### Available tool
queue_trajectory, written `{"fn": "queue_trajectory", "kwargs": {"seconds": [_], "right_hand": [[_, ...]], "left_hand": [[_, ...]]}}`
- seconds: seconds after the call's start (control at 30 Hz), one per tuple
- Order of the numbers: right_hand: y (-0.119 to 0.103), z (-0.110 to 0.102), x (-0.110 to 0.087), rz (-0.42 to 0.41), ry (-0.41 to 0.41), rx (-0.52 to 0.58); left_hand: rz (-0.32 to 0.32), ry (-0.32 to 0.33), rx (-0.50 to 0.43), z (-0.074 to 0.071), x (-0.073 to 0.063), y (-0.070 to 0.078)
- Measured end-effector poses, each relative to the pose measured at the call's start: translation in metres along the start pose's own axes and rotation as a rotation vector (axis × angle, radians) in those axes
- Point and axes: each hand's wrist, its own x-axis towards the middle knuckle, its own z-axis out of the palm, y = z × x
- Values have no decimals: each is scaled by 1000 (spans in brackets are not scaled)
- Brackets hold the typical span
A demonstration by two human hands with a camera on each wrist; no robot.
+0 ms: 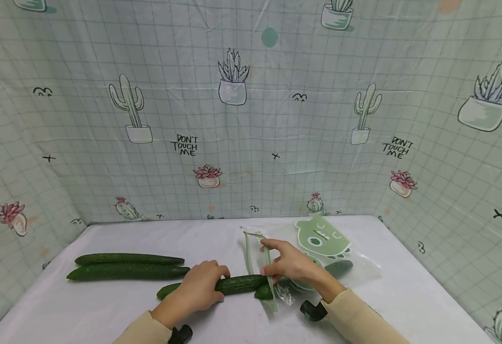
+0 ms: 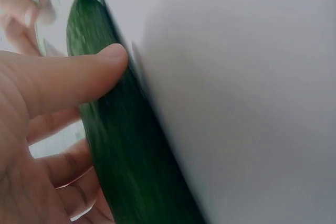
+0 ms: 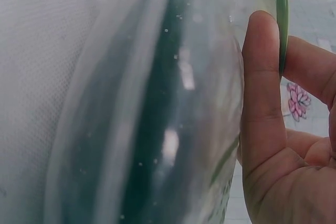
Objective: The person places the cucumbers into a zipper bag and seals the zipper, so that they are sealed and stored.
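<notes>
My left hand [image 1: 203, 285] grips a long green cucumber [image 1: 243, 284] from above; in the left wrist view the thumb lies along its skin. The front end of that cucumber is at the mouth of a clear zip bag [image 1: 325, 237] with a green cartoon print. My right hand [image 1: 297, 263] pinches the green-edged rim of the bag between thumb and fingers, and the mouth stands apart. A second cucumber [image 1: 263, 292] pokes its end out beside the first. Through the plastic [image 3: 178, 103], the right wrist view shows dark green cucumber shapes, blurred.
Two more cucumbers [image 1: 126, 272] lie side by side at the left of the white table [image 1: 117, 310]. A hanging sheet [image 1: 251, 129] with a grid and cactus print encloses the back and sides. Dark wrist camera mounts [image 1: 313, 310] sit under both wrists.
</notes>
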Motion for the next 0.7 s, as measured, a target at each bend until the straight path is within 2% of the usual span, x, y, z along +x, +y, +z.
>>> {"fn": "queue_trajectory", "kwargs": {"seconds": [0.23,0.37,0.53,0.7], "right_hand": [[1,-1,1,0,-10,-4],[3,-2,1,6,-17,-16],[4,-3,1,-5,-17,-18],[3,-1,1,-11,-21,-13]], "left_hand": [[-89,-25,-20,-14,-33,-30],[-136,-20,-43,-20,-43,-41],[-121,-10,-72,-19,-45,-45],[-59,-12,-92,-13,-37,-35]]}}
